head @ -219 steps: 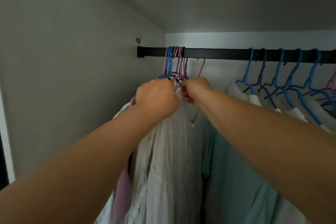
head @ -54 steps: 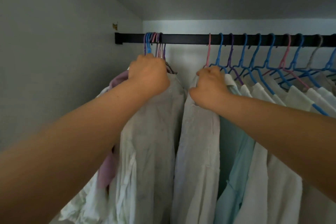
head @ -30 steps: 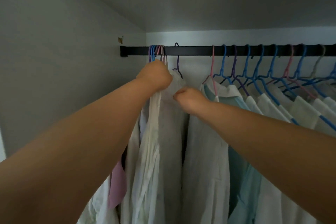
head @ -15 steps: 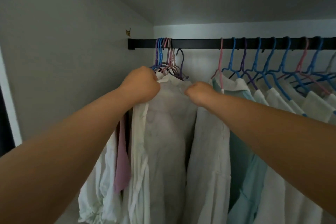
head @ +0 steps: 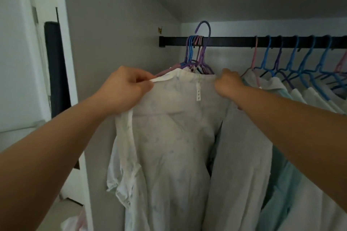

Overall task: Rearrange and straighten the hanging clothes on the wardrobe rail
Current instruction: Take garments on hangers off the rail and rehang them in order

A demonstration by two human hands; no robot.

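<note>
Head-cam view into a wardrobe w/ a black rail (head: 244,41) running across the top. Both bare arms reach up to a white, faintly printed garment (head: 174,137) held facing the viewer near the rail's left end.

Left hand (head: 124,91) has fingers (head: 142,78) curled, pinching the garment's left shoulder trim. Right hand (head: 228,84) grips the right shoulder, fingers closed on the fabric. The garment's purple hanger (head: 203,43) has its hook raised above the rail, so it looks lifted off, not hanging; judging by that, the step is moving this piece to a new spot.

To do it well: keep both shoulders level so the cloth doesn't slide off, bring the hook up over the rail into the open gap just right of the bunch, then smooth the shoulders.

In the way: a tight bunch of blue, purple & pink hangers (head: 195,50) crowds the rail's left end right behind the garment; the raised hook could snag them. Just right hangs another pale shirt (head: 244,146), touching the held one. Further along toward the rail's right end, a row of blue hangers (head: 300,62) carries white & pale teal clothes, spaced fairly evenly. Left of the wardrobe wall, a dark upright panel (head: 56,65) stands by a white door frame.
</note>
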